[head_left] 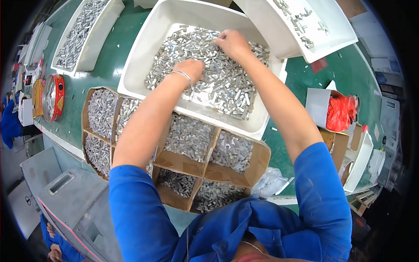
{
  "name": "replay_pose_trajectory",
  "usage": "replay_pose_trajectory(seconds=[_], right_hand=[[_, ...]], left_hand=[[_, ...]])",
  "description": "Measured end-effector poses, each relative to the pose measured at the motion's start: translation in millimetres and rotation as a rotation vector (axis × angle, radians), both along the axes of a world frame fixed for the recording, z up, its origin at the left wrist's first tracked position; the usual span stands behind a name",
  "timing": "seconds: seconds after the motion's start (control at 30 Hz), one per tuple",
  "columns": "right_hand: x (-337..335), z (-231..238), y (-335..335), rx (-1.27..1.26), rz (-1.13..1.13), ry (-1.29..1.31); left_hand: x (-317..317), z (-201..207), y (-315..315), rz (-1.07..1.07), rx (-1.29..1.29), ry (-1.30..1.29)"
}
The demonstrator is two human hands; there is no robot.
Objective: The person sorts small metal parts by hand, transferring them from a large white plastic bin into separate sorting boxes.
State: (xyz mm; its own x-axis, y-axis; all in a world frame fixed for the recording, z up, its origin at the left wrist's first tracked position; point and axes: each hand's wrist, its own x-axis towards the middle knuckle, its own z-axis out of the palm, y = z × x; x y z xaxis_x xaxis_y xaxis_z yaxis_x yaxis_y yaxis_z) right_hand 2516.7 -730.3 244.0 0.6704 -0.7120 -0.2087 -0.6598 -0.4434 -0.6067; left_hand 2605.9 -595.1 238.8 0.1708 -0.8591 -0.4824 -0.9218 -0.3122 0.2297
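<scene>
A large white plastic bin (136, 61) holds a wide spread of small silvery metal pieces (174, 46), mostly short and tube-like. Over the middle of the pile is my left hand (190, 70), a bracelet at its wrist; its fingers are curled down onto the pieces. My right hand (234, 45) reaches farther back and right, fingertips pinched together at the pile. Whatever either hand grips is hidden or too small to name. Between me and the bin stands a divided cardboard box (181, 162), its compartments filled with similar small pieces; my left forearm crosses over it.
A long white tray (94, 59) of metal pieces lies at the back left, near a round red tin (54, 98). Another white bin (334, 37) with few pieces overlaps the back right. On the right are a red plastic bag (340, 113) and a clear bag (268, 183).
</scene>
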Motion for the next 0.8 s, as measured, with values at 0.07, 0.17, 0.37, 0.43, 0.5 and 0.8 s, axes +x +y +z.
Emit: replay_pose_trajectory(seconds=[0.07, 0.17, 0.37, 0.43, 0.5, 0.8], right_hand=[[8.5, 1.9, 9.9, -0.074, 0.070, 0.183], [8.2, -4.2, 12.4, -0.176, 0.163, 0.284], [-6.6, -2.7, 3.2, 0.750, 0.008, -0.176], [-11.7, 11.2, 6.4, 1.030, -0.006, -0.363], [-13.8, 14.7, 5.1, 1.385, 0.023, -0.623], [-17.7, 11.2, 4.1, 1.486, 0.048, -0.693]], left_hand=[[2.1, -5.4, 1.2, -0.007, -0.001, 0.050], [5.8, -8.1, -0.4, 0.016, -0.051, 0.100], [66.1, 30.6, 13.8, 0.861, -0.315, 1.270], [82.9, 42.7, 23.7, 0.801, -0.543, 1.834], [80.4, 53.3, 25.4, 0.848, -0.657, 1.722], [82.8, 50.1, 32.4, 0.703, -0.162, 0.667]])
